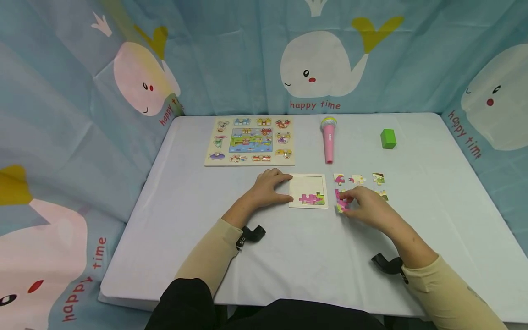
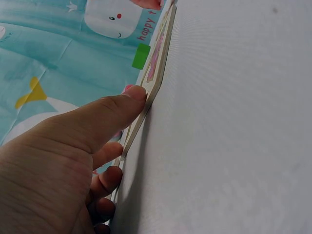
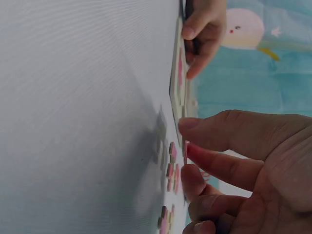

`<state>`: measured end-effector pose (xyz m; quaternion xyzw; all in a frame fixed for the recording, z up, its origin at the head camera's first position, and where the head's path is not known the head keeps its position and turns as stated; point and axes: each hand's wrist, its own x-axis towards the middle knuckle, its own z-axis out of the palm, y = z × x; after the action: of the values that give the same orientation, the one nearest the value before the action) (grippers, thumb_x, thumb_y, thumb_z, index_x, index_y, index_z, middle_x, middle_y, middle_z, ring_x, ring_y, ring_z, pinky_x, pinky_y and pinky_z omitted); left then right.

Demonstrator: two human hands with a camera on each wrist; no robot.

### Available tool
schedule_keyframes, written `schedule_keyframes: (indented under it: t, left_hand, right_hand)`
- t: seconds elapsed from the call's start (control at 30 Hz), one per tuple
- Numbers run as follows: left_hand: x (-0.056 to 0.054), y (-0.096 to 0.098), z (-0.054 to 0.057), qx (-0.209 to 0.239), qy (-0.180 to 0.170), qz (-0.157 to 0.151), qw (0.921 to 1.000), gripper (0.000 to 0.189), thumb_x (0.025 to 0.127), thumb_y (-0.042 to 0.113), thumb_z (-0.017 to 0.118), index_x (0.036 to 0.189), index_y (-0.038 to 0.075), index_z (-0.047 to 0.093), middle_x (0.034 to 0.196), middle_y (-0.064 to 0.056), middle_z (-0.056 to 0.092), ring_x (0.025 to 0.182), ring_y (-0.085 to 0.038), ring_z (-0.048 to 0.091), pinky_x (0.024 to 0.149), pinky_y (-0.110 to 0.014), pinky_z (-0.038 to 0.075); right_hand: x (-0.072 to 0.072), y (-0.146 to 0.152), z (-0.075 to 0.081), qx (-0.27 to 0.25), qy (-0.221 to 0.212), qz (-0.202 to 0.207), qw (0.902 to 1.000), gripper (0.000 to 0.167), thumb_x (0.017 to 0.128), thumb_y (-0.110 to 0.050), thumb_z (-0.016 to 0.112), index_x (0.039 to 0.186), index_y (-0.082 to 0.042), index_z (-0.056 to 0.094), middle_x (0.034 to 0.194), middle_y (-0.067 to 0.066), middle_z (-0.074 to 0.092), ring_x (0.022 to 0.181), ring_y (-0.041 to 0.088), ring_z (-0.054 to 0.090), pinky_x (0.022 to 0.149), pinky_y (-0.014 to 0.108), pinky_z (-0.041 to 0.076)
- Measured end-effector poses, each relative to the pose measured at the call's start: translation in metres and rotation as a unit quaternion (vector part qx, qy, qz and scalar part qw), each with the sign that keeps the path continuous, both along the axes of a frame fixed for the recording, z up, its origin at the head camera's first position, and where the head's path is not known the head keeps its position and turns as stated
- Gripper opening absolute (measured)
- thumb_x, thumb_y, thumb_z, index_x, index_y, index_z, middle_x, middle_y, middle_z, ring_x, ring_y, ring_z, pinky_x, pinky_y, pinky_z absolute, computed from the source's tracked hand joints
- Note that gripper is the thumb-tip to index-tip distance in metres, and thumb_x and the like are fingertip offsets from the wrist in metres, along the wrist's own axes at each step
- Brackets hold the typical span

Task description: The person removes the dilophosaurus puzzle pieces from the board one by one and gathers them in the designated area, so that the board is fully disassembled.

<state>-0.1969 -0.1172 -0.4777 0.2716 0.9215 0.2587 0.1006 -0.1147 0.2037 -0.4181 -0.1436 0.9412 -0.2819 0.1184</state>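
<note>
A small square wooden puzzle board (image 1: pixel 307 185) lies mid-table, with joined pink and green pieces (image 1: pixel 311 199) in its lower right part. My left hand (image 1: pixel 268 188) holds the board's left side, the thumb at the near corner and a finger at the far corner. To the right of the board, my right hand (image 1: pixel 369 208) pinches a pink puzzle piece (image 1: pixel 343 203) between thumb and index finger, just above the table. Several loose pieces lie around it, among them a pink one (image 1: pixel 339 179), a yellowish one (image 1: pixel 357 179) and a green one (image 1: pixel 378 178). Some are partly hidden by the right hand.
A larger wooden peg puzzle (image 1: pixel 210 158) lies at the back left. Behind the loose pieces is a pink toy microphone (image 1: pixel 328 144), and a green block (image 1: pixel 388 139) stands at the back right. Fabric curtains (image 1: pixel 231 68) border the white table (image 1: pixel 173 183).
</note>
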Motion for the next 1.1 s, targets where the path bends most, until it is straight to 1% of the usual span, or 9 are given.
schedule_keyframes:
  t: [0.2, 0.43, 0.57, 0.77, 0.87, 1.0, 1.1]
  left_hand:
    - [0.0, 0.0, 0.001, -0.005, 0.0, 0.0, 1.0, 0.074, 0.085, 0.051, 0.081, 0.148, 0.02, 0.057, 0.121, 0.001, 0.055, 0.112, -0.017, 0.047, 0.094, -0.039, 0.035]
    - [0.0, 0.001, 0.001, -0.008, -0.001, 0.0, 1.0, 0.074, 0.085, 0.051, 0.081, 0.148, 0.02, 0.057, 0.122, 0.001, 0.054, 0.112, -0.016, 0.046, 0.095, -0.039, 0.035]
    - [0.0, 0.001, 0.0, -0.007, -0.001, 0.001, 1.0, 0.074, 0.085, 0.051, 0.081, 0.148, 0.02, 0.057, 0.121, 0.001, 0.054, 0.111, -0.016, 0.047, 0.094, -0.039, 0.035]
    - [0.0, 0.001, -0.001, -0.001, 0.001, 0.002, 1.0, 0.073, 0.085, 0.051, 0.081, 0.147, 0.02, 0.058, 0.121, 0.001, 0.054, 0.112, -0.016, 0.047, 0.096, -0.039, 0.034]
    - [0.0, 0.001, -0.001, 0.001, 0.0, 0.002, 1.0, 0.073, 0.085, 0.05, 0.081, 0.147, 0.02, 0.058, 0.12, 0.001, 0.054, 0.112, -0.016, 0.047, 0.096, -0.039, 0.034]
    - [0.0, 0.001, 0.0, 0.001, 0.0, 0.001, 1.0, 0.073, 0.085, 0.051, 0.081, 0.147, 0.02, 0.058, 0.12, 0.001, 0.054, 0.111, -0.016, 0.046, 0.095, -0.039, 0.034]
    - [0.001, 0.001, 0.001, 0.001, 0.001, 0.0, 1.0, 0.073, 0.085, 0.051, 0.081, 0.147, 0.02, 0.058, 0.12, 0.001, 0.054, 0.111, -0.016, 0.046, 0.095, -0.039, 0.034]
  right_hand:
    - [-0.001, 0.001, -0.008, 0.022, -0.003, 0.003, 0.9997, 0.033, 0.08, -0.006, 0.082, 0.11, 0.002, 0.073, 0.094, 0.008, 0.064, 0.088, 0.027, 0.056, 0.078, 0.044, 0.047]
    - [-0.003, 0.001, -0.012, 0.025, -0.02, -0.003, 0.9995, 0.036, 0.081, -0.011, 0.085, 0.112, 0.002, 0.071, 0.097, 0.009, 0.064, 0.09, 0.028, 0.057, 0.08, 0.047, 0.049]
    - [-0.003, 0.002, -0.008, 0.021, -0.016, -0.003, 0.9996, 0.039, 0.08, -0.012, 0.086, 0.114, 0.002, 0.07, 0.099, 0.011, 0.065, 0.092, 0.029, 0.058, 0.082, 0.048, 0.05]
    - [-0.004, 0.001, 0.004, 0.005, 0.006, 0.0, 1.0, 0.038, 0.084, -0.013, 0.083, 0.118, -0.001, 0.069, 0.108, 0.014, 0.065, 0.101, 0.034, 0.058, 0.087, 0.051, 0.049]
    - [-0.006, -0.003, 0.01, -0.003, 0.017, 0.004, 0.9998, 0.038, 0.086, -0.013, 0.081, 0.119, -0.001, 0.068, 0.108, 0.014, 0.065, 0.101, 0.036, 0.058, 0.086, 0.051, 0.049]
    - [-0.01, -0.013, 0.014, -0.015, 0.025, 0.009, 0.9995, 0.039, 0.087, -0.014, 0.081, 0.121, 0.0, 0.067, 0.105, 0.013, 0.066, 0.098, 0.035, 0.058, 0.084, 0.048, 0.047]
    - [-0.013, -0.023, 0.015, -0.024, 0.016, 0.011, 0.9995, 0.041, 0.087, -0.015, 0.081, 0.123, -0.001, 0.066, 0.108, 0.012, 0.066, 0.097, 0.033, 0.058, 0.082, 0.045, 0.047]
